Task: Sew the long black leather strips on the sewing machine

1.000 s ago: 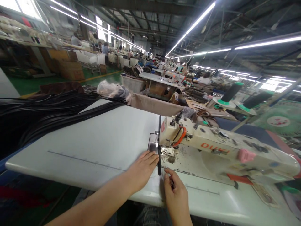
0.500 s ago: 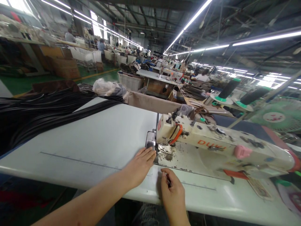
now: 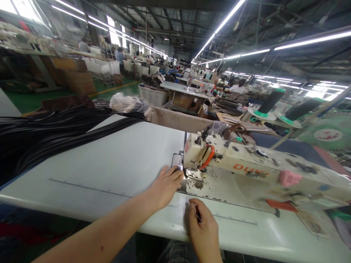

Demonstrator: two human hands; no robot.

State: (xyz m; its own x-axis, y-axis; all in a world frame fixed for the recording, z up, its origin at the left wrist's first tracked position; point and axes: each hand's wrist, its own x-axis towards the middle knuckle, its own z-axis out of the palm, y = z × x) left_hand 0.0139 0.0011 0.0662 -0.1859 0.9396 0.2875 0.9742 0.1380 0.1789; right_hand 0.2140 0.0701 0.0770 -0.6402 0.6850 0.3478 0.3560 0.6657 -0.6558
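Pale surface (image 3: 109, 153) — the black strip (image 3: 185, 136) has slid farther through the sewing machine (image 3: 219, 153). Left hand (image 3: 166, 188) lies flat, fingers a bit spread — right hand (image 3: 205, 226) curls round something small (image 3: 198, 215).

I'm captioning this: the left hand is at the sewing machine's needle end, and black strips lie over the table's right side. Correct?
No: the black strips lie over the left side of the table, as the head view shows. The left hand is at the needle end of the sewing machine.

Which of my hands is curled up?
Your right hand, nearer the front of the table; your left hand is stretched out beside the sewing machine.
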